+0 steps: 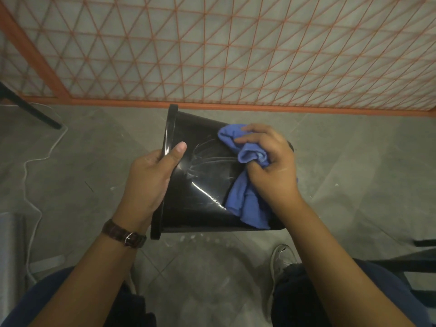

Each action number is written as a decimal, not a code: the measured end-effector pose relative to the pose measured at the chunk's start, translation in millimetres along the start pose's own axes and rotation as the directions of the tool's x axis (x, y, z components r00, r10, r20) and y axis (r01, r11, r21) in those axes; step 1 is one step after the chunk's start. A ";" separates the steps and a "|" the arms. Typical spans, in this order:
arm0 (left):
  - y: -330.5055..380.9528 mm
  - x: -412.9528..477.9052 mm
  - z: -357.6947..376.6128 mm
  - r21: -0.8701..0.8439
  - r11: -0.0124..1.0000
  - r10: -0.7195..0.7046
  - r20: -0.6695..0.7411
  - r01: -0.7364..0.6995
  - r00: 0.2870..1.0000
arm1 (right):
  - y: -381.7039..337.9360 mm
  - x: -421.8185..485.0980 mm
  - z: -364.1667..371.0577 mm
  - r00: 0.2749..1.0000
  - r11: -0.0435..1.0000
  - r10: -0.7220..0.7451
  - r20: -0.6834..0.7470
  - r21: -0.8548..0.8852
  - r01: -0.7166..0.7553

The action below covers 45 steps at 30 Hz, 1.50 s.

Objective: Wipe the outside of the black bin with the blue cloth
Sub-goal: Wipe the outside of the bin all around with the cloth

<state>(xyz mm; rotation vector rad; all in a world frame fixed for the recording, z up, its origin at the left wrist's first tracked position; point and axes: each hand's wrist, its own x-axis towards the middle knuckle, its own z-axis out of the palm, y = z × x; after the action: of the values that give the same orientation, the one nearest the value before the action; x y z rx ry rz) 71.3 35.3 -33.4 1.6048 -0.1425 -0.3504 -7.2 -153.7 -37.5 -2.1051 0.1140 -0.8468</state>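
Observation:
The glossy black bin (200, 175) is held on its side above the floor, rim to the left and base to the right. My left hand (151, 178) grips the rim, thumb lying on the outer wall. Bunched in my right hand (271, 166) is the blue cloth (245, 199), pressed against the bin's outer wall near its base. Part of the cloth hangs down over the wall. Faint wipe streaks show on the wall between my hands. The bin's inside is hidden.
An orange wire-mesh panel (236, 55) stands close behind the bin. A white cable (30, 166) trails across the grey floor at left, near a black chair leg (30, 109). My knees and a white shoe (282, 258) are below the bin. Black furniture (424, 256) sits at the right edge.

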 end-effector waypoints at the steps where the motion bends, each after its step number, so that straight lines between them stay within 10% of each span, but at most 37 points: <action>1: 0.4 -1.4 1.1 -0.005 1.000 0.003 0.014 -0.003 1.000 | 1.9 1.0 -1.7 0.998 1.000 0.008 -0.059 -0.011 -0.009; 4: -1.7 -4.5 8.5 -0.033 0.999 -0.016 0.039 0.017 0.999 | 3.1 1.0 -1.2 0.988 0.995 0.086 -0.129 -0.036 -0.092; 9: -7.6 -0.7 13.1 -0.087 0.995 -0.054 -0.059 0.049 0.997 | -4.1 -9.5 11.5 0.986 0.998 0.066 0.156 -0.032 -0.061; 17: -3.9 -2.5 17.6 -0.038 0.997 -0.061 -0.018 0.060 0.998 | 0.0 -8.5 10.9 0.971 0.989 0.148 -0.187 0.018 -0.147; 22: -8.4 -4.7 20.0 -0.039 0.998 -0.052 -0.058 0.050 0.997 | -3.3 -18.2 26.2 0.989 0.995 0.095 0.114 0.016 -0.097; 29: -7.2 -4.1 19.4 -0.012 0.999 -0.033 -0.008 0.032 0.999 | -0.1 -10.1 11.2 0.971 0.985 0.170 -0.166 0.061 -0.162; 35: -4.7 -5.9 20.2 -0.033 0.999 -0.033 -0.036 0.031 0.999 | -7.1 -18.6 23.7 0.981 0.998 0.064 0.181 -0.002 -0.065; 41: -2.9 -4.6 15.4 0.025 0.999 -0.020 -0.029 0.020 0.999 | -3.4 -8.6 12.4 0.989 0.996 0.081 -0.120 0.044 -0.077; 45: -5.1 -8.0 22.1 0.027 0.999 -0.031 -0.059 0.032 0.998 | -11.8 -22.3 26.5 0.985 0.987 0.161 0.069 -0.036 -0.159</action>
<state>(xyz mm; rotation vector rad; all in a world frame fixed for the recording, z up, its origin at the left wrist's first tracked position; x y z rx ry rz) 56.3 17.1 -38.0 1.6448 -0.0779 -0.3268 -10.7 -120.1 -51.7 -2.1199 0.2560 -0.6774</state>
